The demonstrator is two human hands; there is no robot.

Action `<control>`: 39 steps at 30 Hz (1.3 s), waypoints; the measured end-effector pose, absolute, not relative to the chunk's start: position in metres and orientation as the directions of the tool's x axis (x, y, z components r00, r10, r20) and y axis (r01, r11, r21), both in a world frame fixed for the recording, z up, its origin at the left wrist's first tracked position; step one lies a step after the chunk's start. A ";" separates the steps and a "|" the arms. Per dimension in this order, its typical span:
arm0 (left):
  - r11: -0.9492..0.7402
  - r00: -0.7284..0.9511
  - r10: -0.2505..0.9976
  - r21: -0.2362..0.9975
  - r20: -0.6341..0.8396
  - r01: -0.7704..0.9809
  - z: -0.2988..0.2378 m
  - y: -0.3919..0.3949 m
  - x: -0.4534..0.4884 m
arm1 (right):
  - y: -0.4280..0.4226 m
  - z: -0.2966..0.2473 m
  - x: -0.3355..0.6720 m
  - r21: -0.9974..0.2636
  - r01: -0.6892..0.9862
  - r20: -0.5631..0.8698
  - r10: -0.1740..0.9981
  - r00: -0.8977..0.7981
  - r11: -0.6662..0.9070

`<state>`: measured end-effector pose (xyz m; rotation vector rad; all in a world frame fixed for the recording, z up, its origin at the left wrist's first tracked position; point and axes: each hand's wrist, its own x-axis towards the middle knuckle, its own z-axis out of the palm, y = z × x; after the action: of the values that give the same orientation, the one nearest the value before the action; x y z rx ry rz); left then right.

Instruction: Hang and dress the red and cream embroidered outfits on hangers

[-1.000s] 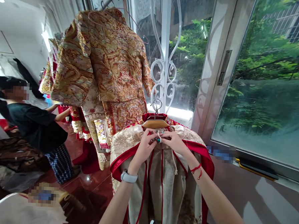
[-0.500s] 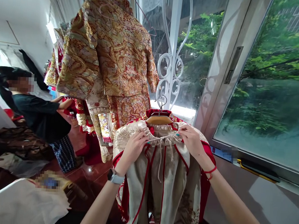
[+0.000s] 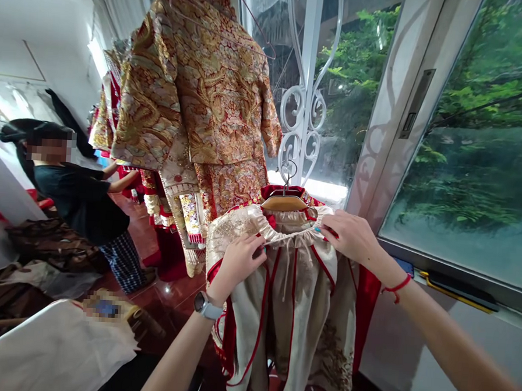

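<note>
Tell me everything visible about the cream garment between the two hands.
The cream garment looks satiny, with red piping down its panels and a gathered opening at the top. A pale drawstring appears knotted at the front, its ends dangling. It hangs upright in loose folds near the window, with a wooden-looking hanger at the back of the opening. The left hand and right hand hold opposite sides of the gathered edge.

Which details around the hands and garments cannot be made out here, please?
Head view:
How the left hand meets the cream garment: hidden by the hand itself.
Reading on the watch face: too small.
What the gold patterned jacket hangs from: mostly cut off by the top edge.
What the co-worker touches: too small.
</note>
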<state>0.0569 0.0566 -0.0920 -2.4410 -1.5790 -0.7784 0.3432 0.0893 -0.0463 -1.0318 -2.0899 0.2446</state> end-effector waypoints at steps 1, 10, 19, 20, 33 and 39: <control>-0.427 0.288 0.817 0.190 0.499 0.884 -0.092 0.057 0.058 | 0.087 -0.049 0.343 -0.495 0.559 0.571 0.734 -0.368 0.665; -0.451 0.258 0.888 0.610 0.381 0.652 -0.102 0.054 0.060 | 0.094 -0.051 0.362 -0.293 0.709 0.550 0.719 -0.425 0.642; -0.429 0.219 0.900 0.688 0.376 0.586 -0.113 0.047 0.064 | 0.101 -0.045 0.359 -0.570 0.518 0.472 0.771 -0.429 0.637; -0.430 0.234 0.901 0.688 0.365 0.584 -0.114 0.045 0.063 | 0.101 -0.042 0.363 -0.529 0.566 0.473 0.773 -0.422 0.633; -0.412 0.178 0.910 0.761 0.375 0.502 -0.126 0.054 0.055 | 0.089 -0.067 0.382 -0.800 0.409 0.376 0.898 -0.230 0.440; -0.417 0.169 0.887 0.589 0.429 0.692 -0.120 0.048 0.056 | 0.085 -0.079 0.389 -0.677 0.549 0.538 0.839 -0.088 0.491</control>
<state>0.0559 0.0475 -0.1205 -2.5859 -1.7987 -1.2869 0.3894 0.0847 -0.0794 -1.1756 -1.7646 0.3736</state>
